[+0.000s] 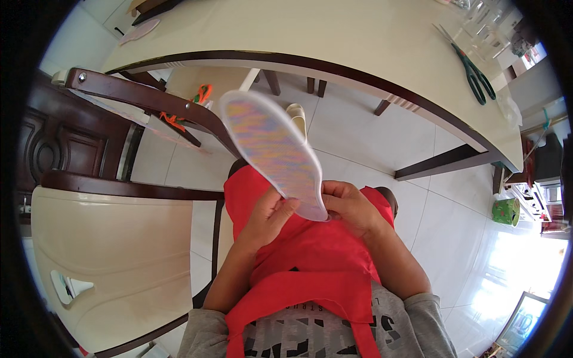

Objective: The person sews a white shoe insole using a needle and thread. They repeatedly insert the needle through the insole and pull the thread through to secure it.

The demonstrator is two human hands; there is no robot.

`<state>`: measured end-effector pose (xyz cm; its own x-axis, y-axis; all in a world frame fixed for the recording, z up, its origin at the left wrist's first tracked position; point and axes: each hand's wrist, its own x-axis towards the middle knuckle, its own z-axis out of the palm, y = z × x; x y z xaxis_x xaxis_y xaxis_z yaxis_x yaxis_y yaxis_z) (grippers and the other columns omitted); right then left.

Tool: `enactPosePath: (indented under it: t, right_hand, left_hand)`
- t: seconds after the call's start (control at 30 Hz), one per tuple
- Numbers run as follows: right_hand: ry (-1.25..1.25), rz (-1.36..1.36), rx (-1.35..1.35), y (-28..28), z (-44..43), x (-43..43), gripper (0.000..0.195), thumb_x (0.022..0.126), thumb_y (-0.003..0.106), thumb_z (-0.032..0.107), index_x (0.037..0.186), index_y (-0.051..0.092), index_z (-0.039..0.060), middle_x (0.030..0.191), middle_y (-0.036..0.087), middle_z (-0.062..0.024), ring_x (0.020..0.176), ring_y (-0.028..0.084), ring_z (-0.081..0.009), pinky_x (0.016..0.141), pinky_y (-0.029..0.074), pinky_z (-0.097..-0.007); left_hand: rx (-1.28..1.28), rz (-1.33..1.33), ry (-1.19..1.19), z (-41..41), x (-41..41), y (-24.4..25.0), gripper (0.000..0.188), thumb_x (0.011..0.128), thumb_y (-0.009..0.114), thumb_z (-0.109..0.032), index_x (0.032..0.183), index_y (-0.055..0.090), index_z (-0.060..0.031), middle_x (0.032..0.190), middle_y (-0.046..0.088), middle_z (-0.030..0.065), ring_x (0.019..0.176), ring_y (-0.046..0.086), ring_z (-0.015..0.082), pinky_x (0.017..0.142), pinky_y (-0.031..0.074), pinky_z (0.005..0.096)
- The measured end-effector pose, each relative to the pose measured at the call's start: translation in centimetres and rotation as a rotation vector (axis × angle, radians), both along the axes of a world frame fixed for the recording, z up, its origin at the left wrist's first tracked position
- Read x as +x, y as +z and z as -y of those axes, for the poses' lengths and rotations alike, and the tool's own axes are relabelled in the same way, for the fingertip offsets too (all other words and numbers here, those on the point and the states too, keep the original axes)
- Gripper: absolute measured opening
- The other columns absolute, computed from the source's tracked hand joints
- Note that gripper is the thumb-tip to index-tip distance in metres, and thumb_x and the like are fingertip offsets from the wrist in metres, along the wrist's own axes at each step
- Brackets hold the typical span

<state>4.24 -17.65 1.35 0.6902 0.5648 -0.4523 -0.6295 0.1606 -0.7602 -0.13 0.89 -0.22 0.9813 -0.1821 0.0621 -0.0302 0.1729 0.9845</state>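
Observation:
A shoe insole (pixel 273 143) with streaky pastel mesh and a white raised edge is held up over my lap, above the red apron (pixel 309 250). My left hand (pixel 271 215) pinches its lower left edge, with the thumb lying on the face. On the opposite side, my right hand (pixel 351 206) grips the lower right edge between thumb and bent fingers. The insole's far end tilts up and away to the left, towards the table. Its underside and the fingertips behind it are hidden.
Green-handled scissors (pixel 470 71) lie on the cream table (pixel 313 27) at the right, near clear containers (pixel 488 36). A similar pastel piece (pixel 139 31) rests at the table's far left. A cream chair (pixel 112 250) stands at my left. A green bin (pixel 506 211) is on the floor.

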Motion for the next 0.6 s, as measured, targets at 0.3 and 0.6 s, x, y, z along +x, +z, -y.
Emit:
enactPosePath:
  t: [0.3, 0.6]
  right_hand:
    - [-1.065, -0.497, 0.232, -14.3, 12.3, 5.4, 0.011, 0.086, 0.047, -0.002, 0.096, 0.053, -0.0004, 0.097, 0.061, -0.0115, 0.073, 0.060, -0.0089, 0.039, 0.034, -0.0156]
    - [-1.646, -0.461, 0.228, -22.5, 22.5, 1.0, 0.019, 0.085, 0.033, -0.005, 0.069, 0.041, -0.0021, 0.059, 0.042, -0.0075, 0.054, 0.043, -0.0163, 0.086, 0.053, -0.0426]
  left_hand:
    - [0.001, -0.121, 0.054, 0.8, 0.2, 0.9, 0.030, 0.097, 0.046, -0.015, 0.122, 0.047, 0.0001, 0.108, 0.056, 0.0042, 0.098, 0.052, 0.0098, 0.085, 0.042, 0.0252]
    - [-0.015, -0.221, 0.153, 0.5, 0.6, 0.7, 0.024, 0.096, 0.046, -0.015, 0.115, 0.051, -0.0003, 0.101, 0.057, 0.0028, 0.091, 0.052, 0.0077, 0.082, 0.042, 0.0232]
